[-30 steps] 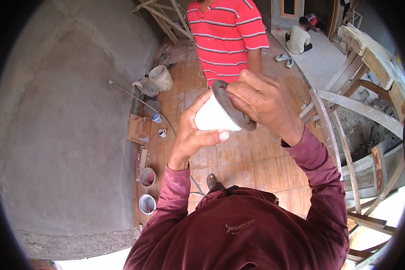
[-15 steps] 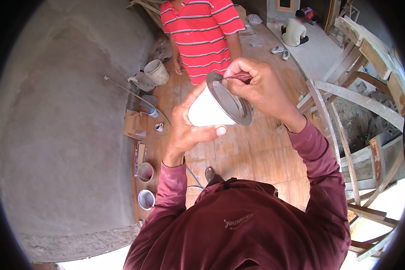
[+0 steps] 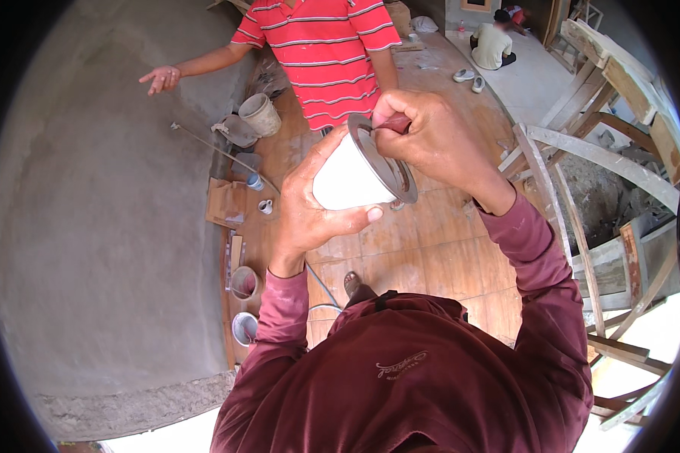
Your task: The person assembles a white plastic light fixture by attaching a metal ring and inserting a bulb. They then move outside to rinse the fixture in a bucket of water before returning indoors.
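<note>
My left hand (image 3: 307, 208) is wrapped round a white tapered, cup-shaped piece (image 3: 345, 177) with a wide grey rim, thumb along its lower side. The piece is tilted, its open rim facing right, in front of my chest. My right hand (image 3: 438, 140) is closed on a small tool with a reddish-brown handle (image 3: 394, 124) at the rim's upper edge. The tool's working end is mostly hidden by my fingers, so its kind cannot be made out.
A person in a red striped shirt (image 3: 321, 57) stands just ahead. Buckets (image 3: 261, 115), a white mug (image 3: 265, 206) and cardboard (image 3: 227, 202) line the grey wall (image 3: 121, 211). Wooden frames (image 3: 574, 234) stand at right. Another person (image 3: 493, 47) sits farther back.
The person in the striped shirt has raised an arm out to the left. My hands and the white piece have shifted slightly left; the right hand still grips the tool at the rim.
</note>
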`<state>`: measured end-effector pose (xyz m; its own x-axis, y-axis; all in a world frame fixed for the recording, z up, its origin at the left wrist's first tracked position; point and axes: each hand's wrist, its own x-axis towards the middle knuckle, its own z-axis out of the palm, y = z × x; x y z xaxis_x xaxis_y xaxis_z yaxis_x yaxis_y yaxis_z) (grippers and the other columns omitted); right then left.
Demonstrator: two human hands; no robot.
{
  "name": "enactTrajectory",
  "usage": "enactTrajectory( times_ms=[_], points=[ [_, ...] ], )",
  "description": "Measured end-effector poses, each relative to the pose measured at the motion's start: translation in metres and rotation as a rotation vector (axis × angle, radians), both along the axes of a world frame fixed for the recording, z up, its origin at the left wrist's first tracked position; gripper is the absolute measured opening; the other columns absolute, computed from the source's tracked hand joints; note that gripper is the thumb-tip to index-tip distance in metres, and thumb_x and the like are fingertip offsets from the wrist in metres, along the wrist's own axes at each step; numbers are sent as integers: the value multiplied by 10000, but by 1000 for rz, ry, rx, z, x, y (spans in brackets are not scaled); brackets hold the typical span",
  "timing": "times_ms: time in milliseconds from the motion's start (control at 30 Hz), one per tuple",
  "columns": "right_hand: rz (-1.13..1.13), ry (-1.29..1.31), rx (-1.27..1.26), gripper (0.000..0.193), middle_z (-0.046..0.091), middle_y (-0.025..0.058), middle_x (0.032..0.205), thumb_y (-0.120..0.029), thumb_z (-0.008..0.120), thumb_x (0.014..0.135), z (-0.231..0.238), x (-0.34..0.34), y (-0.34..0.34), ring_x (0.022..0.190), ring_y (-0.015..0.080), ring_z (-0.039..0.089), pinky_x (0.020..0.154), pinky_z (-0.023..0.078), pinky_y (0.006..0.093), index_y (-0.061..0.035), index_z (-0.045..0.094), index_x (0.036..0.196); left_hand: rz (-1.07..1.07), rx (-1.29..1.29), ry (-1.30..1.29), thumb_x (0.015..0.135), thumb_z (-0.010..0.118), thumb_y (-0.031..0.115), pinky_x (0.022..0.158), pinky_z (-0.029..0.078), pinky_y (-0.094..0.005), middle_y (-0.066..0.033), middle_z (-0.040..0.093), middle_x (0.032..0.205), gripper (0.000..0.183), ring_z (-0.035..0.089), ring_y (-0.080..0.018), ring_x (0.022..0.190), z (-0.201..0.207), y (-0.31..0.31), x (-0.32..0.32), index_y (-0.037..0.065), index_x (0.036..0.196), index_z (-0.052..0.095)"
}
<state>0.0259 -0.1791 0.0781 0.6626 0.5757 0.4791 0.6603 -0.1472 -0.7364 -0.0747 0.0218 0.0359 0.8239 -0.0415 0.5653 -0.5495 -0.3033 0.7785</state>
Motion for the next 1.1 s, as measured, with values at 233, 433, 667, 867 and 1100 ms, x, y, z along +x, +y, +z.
enactTrajectory(
  times_ms=[233,433,667,867,1100],
  points=[
    [40,3,76,83,646,17,834,6,686,884,-10,7,0,790,61,624,684,505,261,18,621,934,-35,-53,89,646,924,247,1043,485,-333,-138,657,1339,1002,636,-193,1210,-1,2,3,-42,1510,506],
    [4,-274,176,69,653,26,821,14,675,900,-12,3,7,809,59,629,697,505,256,17,613,930,-46,-131,136,648,925,253,1041,488,-337,-143,658,1336,988,637,-192,1207,0,-2,1,-40,1501,520],
    [52,159,-64,77,661,16,782,-24,681,871,-9,11,-7,767,53,581,682,475,259,12,614,887,93,181,-168,606,927,216,981,538,-361,-184,691,1294,950,697,-233,1099,-9,-2,5,-18,1458,578],
    [53,331,-161,93,676,35,792,-56,706,850,-30,16,-19,744,90,594,704,479,282,7,653,894,136,402,-337,578,933,225,897,575,-395,-218,703,1260,939,719,-307,1024,-7,-2,9,22,1436,608],
    [-44,97,-30,122,676,68,763,-73,724,849,-36,9,-7,701,128,641,640,497,312,4,650,908,62,276,-129,601,948,237,985,547,-378,-185,691,1297,962,696,-261,1127,-21,0,9,-24,1449,577]
  ],
)
